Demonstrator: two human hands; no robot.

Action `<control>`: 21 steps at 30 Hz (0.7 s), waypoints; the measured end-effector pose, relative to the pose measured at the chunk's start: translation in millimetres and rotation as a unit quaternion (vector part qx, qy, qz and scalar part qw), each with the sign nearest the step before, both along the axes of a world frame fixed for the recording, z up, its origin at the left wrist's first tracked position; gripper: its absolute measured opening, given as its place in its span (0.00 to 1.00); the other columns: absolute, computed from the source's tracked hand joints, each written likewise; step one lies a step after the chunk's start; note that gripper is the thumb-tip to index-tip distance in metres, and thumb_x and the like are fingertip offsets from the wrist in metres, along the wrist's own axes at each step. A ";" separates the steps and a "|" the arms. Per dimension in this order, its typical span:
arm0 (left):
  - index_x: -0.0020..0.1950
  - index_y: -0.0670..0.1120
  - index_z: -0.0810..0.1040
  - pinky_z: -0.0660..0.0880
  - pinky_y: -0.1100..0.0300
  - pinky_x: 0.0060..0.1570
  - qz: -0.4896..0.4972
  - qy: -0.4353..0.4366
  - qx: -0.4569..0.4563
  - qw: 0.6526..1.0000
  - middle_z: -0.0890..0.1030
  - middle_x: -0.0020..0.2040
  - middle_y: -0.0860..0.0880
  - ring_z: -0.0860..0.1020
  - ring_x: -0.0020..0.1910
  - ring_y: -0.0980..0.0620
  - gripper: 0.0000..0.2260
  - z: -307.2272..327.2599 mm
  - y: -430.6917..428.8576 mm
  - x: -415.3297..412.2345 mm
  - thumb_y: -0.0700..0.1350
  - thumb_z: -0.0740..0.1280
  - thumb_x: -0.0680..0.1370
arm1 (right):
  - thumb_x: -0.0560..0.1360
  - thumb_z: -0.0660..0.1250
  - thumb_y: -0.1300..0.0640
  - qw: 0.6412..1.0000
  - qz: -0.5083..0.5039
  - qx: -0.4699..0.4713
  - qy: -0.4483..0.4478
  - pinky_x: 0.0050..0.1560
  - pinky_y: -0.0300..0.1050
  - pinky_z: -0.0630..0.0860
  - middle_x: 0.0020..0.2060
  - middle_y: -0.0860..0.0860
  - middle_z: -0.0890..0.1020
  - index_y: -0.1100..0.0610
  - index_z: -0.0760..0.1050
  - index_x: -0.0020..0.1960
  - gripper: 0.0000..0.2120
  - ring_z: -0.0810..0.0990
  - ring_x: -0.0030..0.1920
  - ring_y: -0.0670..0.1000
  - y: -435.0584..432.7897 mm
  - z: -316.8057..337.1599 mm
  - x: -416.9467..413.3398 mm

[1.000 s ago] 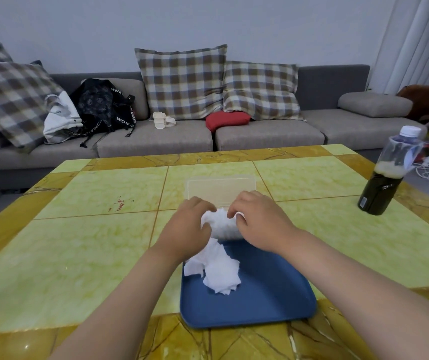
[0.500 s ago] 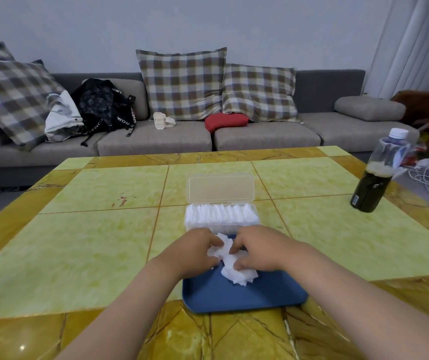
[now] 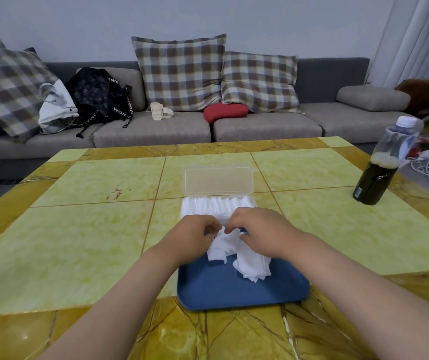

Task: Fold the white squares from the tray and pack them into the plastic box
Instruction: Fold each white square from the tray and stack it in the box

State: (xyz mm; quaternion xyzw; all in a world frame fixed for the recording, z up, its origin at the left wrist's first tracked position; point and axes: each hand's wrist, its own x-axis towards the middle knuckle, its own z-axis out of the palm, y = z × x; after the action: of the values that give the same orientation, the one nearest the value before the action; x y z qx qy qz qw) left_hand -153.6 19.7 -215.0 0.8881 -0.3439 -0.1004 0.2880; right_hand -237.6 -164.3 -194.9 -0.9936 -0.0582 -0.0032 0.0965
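A blue tray (image 3: 242, 292) lies near the table's front edge. Loose white squares (image 3: 253, 265) are piled at its far side. Just behind the tray stands a clear plastic box (image 3: 252, 201), lid (image 3: 218, 181) open and upright, filled with a row of folded white squares (image 3: 217, 206). My left hand (image 3: 191, 239) and my right hand (image 3: 260, 229) meet over the tray's far edge. Both pinch one white square (image 3: 223, 242) between the fingertips, and part of it hangs down onto the pile.
The tiled yellow-green table (image 3: 78, 242) has a dark drink bottle (image 3: 382, 167) at its right edge. Behind it runs a grey sofa (image 3: 260, 126) with checked cushions, a black backpack (image 3: 96, 97) and a red pillow (image 3: 225, 111).
My hands left the box, where they were pressing squares in, and came back to the tray. They now hold a fresh square lifted from the pile.
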 end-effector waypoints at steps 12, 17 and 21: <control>0.47 0.52 0.82 0.76 0.60 0.45 0.033 0.114 -0.088 0.989 0.82 0.42 0.56 0.79 0.42 0.54 0.14 18.3 -6.4 -1.7 0.40 0.58 0.79 | 0.74 0.74 0.60 0.935 -0.108 0.338 -0.015 0.37 0.38 0.74 0.36 0.42 0.83 0.48 0.84 0.45 0.06 0.77 0.29 0.39 -5.5 13.8 10.4; 0.55 0.46 0.83 0.76 0.60 0.43 0.042 0.272 -0.215 0.937 0.85 0.44 0.50 0.81 0.41 0.54 0.12 29.0 -9.4 -6.8 0.52 0.69 0.79 | 0.76 0.73 0.60 0.865 -0.152 0.477 0.037 0.30 0.39 0.69 0.33 0.51 0.80 0.54 0.82 0.53 0.07 0.73 0.27 0.48 -9.8 20.3 2.6; 0.57 0.44 0.81 0.82 0.58 0.49 0.061 0.306 -0.250 0.917 0.87 0.49 0.44 0.85 0.47 0.50 0.09 27.2 -8.1 -7.2 0.41 0.73 0.77 | 0.78 0.70 0.59 0.839 -0.179 0.512 0.049 0.27 0.37 0.67 0.34 0.52 0.80 0.54 0.82 0.55 0.07 0.72 0.28 0.48 -12.0 23.6 2.1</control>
State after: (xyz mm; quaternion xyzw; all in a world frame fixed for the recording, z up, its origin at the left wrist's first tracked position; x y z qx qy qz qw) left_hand -160.7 11.6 -187.8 0.7320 -0.1984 -0.2603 0.5976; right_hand -235.4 -176.2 -171.2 -0.7944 0.1355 -0.0015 0.5920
